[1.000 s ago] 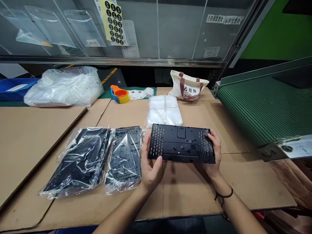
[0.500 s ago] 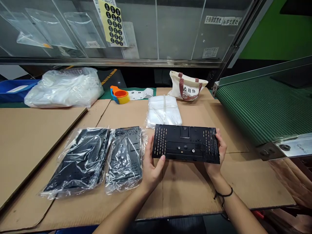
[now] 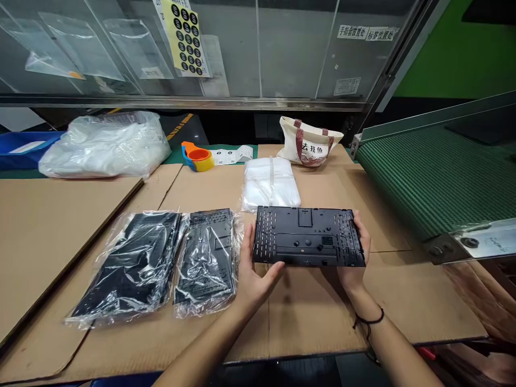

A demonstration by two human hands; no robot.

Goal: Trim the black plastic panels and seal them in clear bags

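Observation:
A flat black plastic panel point(image 3: 308, 236) with rows of slots is held level above the cardboard-covered table point(image 3: 314, 312). My left hand point(image 3: 252, 277) grips its left end, thumb under the near edge. My right hand point(image 3: 357, 258) grips its right end, fingers curled over the edge. To the left lie two clear bags of black panels, a wide bag point(image 3: 133, 263) and a narrow bag point(image 3: 207, 258). A stack of folded clear bags point(image 3: 270, 183) lies just beyond the panel.
A green conveyor belt point(image 3: 435, 177) runs along the right. At the back stand a canvas tote point(image 3: 308, 142), an orange and yellow tape dispenser point(image 3: 198, 156), a label strip point(image 3: 234, 156), a large white plastic bag point(image 3: 107, 145) and a blue bin point(image 3: 22, 145).
The panel has shifted slightly right and tilted flatter in both hands. My left thumb has slid along the near edge.

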